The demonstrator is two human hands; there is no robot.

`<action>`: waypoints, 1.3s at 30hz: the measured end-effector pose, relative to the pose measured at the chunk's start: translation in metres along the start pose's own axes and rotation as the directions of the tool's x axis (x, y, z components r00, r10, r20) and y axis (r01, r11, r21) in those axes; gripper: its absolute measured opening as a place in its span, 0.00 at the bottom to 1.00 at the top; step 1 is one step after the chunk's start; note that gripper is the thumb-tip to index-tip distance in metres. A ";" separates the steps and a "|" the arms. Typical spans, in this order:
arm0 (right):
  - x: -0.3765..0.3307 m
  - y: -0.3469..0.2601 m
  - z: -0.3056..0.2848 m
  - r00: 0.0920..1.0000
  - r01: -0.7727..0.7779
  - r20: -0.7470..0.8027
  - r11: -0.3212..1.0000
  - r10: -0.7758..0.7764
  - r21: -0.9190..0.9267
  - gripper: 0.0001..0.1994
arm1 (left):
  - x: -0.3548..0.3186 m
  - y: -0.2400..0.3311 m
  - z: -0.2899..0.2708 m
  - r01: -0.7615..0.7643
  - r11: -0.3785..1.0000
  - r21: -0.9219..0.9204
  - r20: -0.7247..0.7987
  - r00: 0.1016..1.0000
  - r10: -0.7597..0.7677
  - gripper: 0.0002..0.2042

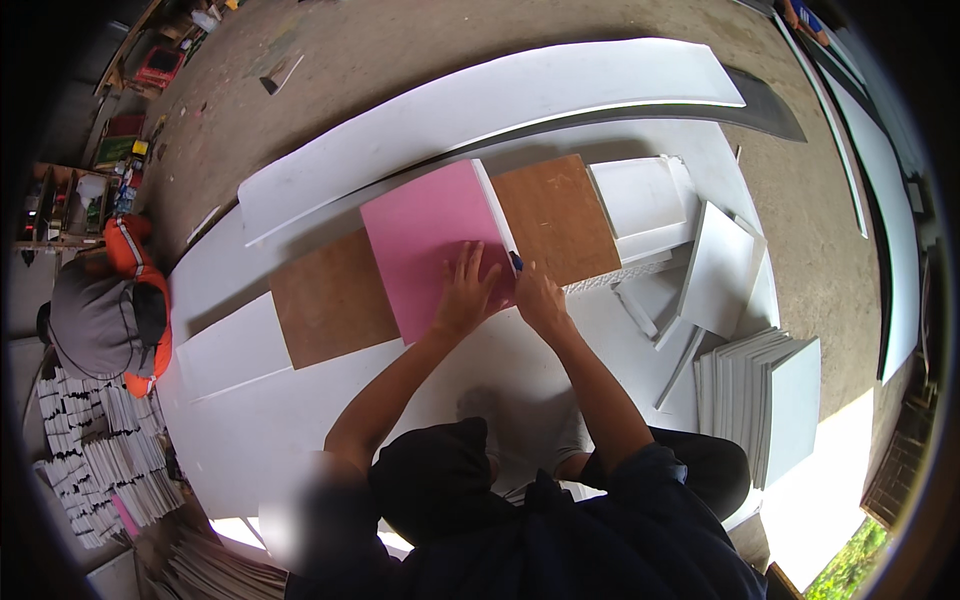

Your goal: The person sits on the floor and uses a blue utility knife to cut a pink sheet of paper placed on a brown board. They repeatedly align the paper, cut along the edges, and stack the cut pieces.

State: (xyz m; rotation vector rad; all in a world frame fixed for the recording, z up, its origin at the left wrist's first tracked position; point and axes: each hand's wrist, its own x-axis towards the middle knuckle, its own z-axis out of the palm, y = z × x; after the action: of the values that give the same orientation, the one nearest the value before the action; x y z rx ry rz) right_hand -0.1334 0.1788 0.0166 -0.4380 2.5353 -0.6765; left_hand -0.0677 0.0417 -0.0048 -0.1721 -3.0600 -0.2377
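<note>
Across the pink board (430,250) | left hand (463,298): fingers spread flat | right hand (541,300): fingers gripping blue tool (515,261) at its edge | probably trimming; next stroke wants steady bracing

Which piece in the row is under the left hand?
The pink panel, brown board showing on both sides; the left hand rests on it. Nothing else in the row is pink.

Workshop — bare floor (350,65), cluttered shelves (62,242), stacked white boards (792,410), piles of thin pale pieces (112,445).
</note>
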 end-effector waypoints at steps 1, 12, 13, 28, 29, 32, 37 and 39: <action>0.004 0.000 0.000 1.000 0.012 -0.009 1.000 -0.012 -0.019 0.09 | 0.002 0.000 -0.002 0.002 1.000 -0.008 0.009 1.000 -0.002 0.34; 0.023 -0.017 0.007 0.999 -0.022 0.040 0.970 0.033 -0.243 0.10 | 0.000 -0.001 -0.022 0.050 0.988 -0.148 0.127 0.991 -0.032 0.39; 0.025 -0.017 0.008 0.998 -0.018 0.055 0.963 0.034 -0.268 0.10 | 0.000 0.000 -0.023 0.050 0.987 -0.151 0.120 0.992 -0.032 0.39; -0.030 0.017 0.009 0.970 -0.006 0.232 0.966 0.068 -0.259 0.09 | 0.004 0.011 -0.015 0.147 0.986 -0.074 0.173 0.976 -0.132 0.39; -0.032 0.017 0.006 0.972 0.004 0.227 0.961 0.061 -0.277 0.08 | 0.005 0.010 -0.014 0.140 0.987 -0.081 0.162 0.979 -0.126 0.38; -0.033 0.013 0.002 0.973 -0.009 0.219 0.955 0.077 -0.295 0.09 | 0.004 0.007 -0.013 0.123 0.990 -0.068 0.135 0.984 -0.113 0.38; -0.020 -0.004 -0.013 0.984 -0.061 0.163 0.992 0.079 -0.113 0.09 | 0.004 0.009 -0.018 0.118 0.993 -0.002 0.166 0.979 -0.116 0.40; -0.009 -0.001 -0.003 0.997 -0.033 0.073 0.997 0.038 -0.067 0.10 | 0.007 0.012 -0.021 0.136 0.990 -0.034 0.211 0.969 -0.126 0.41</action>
State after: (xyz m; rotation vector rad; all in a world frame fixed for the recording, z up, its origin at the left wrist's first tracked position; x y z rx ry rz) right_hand -0.1276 0.1829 0.0220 -0.4317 2.4947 -0.5556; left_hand -0.0716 0.0507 0.0179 0.0047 -3.2807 -0.3213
